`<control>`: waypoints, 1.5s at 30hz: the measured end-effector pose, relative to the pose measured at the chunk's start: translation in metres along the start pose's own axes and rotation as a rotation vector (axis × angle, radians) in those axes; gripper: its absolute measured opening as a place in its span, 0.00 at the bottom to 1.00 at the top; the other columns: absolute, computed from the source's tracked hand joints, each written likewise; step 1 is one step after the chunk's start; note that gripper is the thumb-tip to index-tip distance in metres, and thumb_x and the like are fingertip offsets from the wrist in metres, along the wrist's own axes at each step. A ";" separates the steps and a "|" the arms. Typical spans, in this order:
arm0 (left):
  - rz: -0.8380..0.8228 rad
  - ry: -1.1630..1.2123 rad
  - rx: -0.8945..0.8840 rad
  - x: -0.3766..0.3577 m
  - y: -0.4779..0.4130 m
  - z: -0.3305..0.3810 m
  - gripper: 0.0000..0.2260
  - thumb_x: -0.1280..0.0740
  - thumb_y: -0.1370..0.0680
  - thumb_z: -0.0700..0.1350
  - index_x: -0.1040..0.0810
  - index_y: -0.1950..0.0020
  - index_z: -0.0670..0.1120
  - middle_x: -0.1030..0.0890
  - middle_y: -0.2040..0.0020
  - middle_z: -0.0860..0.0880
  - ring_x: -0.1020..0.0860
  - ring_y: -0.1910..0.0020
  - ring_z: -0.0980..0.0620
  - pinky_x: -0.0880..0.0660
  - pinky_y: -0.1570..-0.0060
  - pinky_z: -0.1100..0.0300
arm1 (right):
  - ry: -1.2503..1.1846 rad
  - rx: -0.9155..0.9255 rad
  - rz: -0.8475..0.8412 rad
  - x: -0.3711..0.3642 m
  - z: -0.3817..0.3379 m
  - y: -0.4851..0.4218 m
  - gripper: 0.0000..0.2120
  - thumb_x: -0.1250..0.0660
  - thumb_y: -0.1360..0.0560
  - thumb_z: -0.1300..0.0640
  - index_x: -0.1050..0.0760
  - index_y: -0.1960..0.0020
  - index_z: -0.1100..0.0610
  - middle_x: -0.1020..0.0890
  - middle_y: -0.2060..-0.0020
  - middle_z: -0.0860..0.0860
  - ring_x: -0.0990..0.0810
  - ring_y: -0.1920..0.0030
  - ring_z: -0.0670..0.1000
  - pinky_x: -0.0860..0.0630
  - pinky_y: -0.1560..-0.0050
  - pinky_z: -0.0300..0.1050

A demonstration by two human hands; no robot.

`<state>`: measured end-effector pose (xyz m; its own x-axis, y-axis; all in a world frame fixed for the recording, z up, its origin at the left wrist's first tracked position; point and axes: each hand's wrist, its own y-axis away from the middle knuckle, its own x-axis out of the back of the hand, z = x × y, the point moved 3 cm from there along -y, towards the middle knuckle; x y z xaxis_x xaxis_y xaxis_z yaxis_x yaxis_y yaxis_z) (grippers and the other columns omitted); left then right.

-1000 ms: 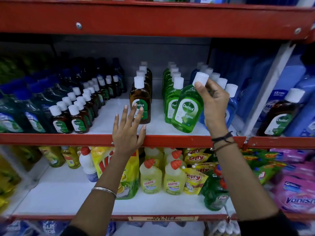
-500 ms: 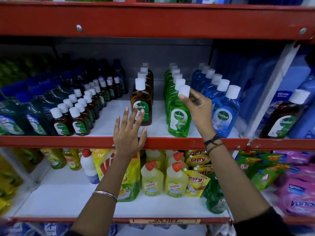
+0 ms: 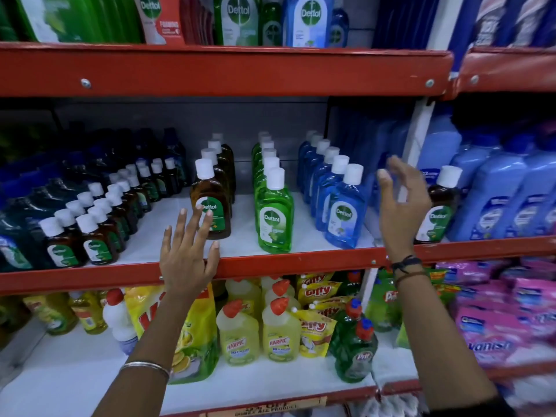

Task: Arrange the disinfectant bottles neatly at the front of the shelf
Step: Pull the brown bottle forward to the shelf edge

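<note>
A green Dettol bottle (image 3: 274,218) stands upright at the front of its row on the middle shelf (image 3: 301,263). A brown Dettol bottle (image 3: 211,206) heads the row to its left, and a blue Dettol bottle (image 3: 344,212) heads the row to its right. My left hand (image 3: 186,254) rests spread over the red shelf edge, its fingertips just in front of the brown bottle. My right hand (image 3: 401,206) hovers with fingers apart, to the right of the blue row, holding nothing.
Several small brown bottles (image 3: 93,239) fill the shelf's left side. Another brown Dettol bottle (image 3: 437,209) and large blue bottles (image 3: 496,203) stand past a white upright (image 3: 421,127) on the right. Yellow Harpic bottles (image 3: 281,332) and pouches sit on the lower shelf.
My right hand set the green bottle upright at the front of its row, let go and swung right. The view tilted upward. My left hand stayed on the shelf edge.
</note>
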<state>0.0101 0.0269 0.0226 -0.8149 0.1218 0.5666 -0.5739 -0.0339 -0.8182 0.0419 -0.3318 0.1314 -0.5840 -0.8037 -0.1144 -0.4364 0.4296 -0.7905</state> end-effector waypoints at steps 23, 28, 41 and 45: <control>-0.107 0.034 0.044 0.003 -0.002 0.002 0.26 0.48 0.20 0.55 0.37 0.23 0.48 0.37 0.22 0.47 0.42 0.22 0.45 0.40 0.28 0.39 | 0.205 -0.309 -0.141 0.074 0.057 -0.067 0.17 0.25 0.30 0.56 0.23 0.43 0.58 0.17 0.48 0.59 0.18 0.49 0.56 0.20 0.45 0.58; -0.109 0.034 0.042 0.002 -0.002 0.002 0.26 0.48 0.20 0.55 0.37 0.23 0.47 0.36 0.22 0.47 0.41 0.22 0.44 0.40 0.28 0.39 | 0.155 -0.179 0.049 0.067 0.018 -0.057 0.17 0.25 0.33 0.52 0.22 0.46 0.55 0.17 0.51 0.52 0.19 0.52 0.51 0.21 0.48 0.54; -0.089 -0.006 0.049 0.013 0.003 -0.030 0.26 0.49 0.19 0.55 0.42 0.21 0.50 0.37 0.22 0.46 0.43 0.21 0.46 0.43 0.26 0.40 | -0.226 -0.334 -0.268 -0.011 -0.094 0.000 0.17 0.20 0.37 0.56 0.22 0.52 0.55 0.17 0.58 0.51 0.20 0.62 0.47 0.21 0.61 0.42; -0.097 -0.028 0.063 0.024 0.005 -0.053 0.26 0.49 0.19 0.55 0.42 0.21 0.50 0.37 0.22 0.46 0.42 0.21 0.45 0.43 0.27 0.39 | -0.305 -0.323 -0.423 -0.063 -0.121 0.032 0.16 0.20 0.38 0.57 0.22 0.54 0.54 0.17 0.59 0.49 0.20 0.65 0.43 0.24 0.64 0.36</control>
<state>-0.0076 0.0822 0.0268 -0.7566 0.0996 0.6463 -0.6536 -0.0859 -0.7519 -0.0181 -0.2175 0.1857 -0.1136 -0.9929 -0.0357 -0.8010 0.1128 -0.5879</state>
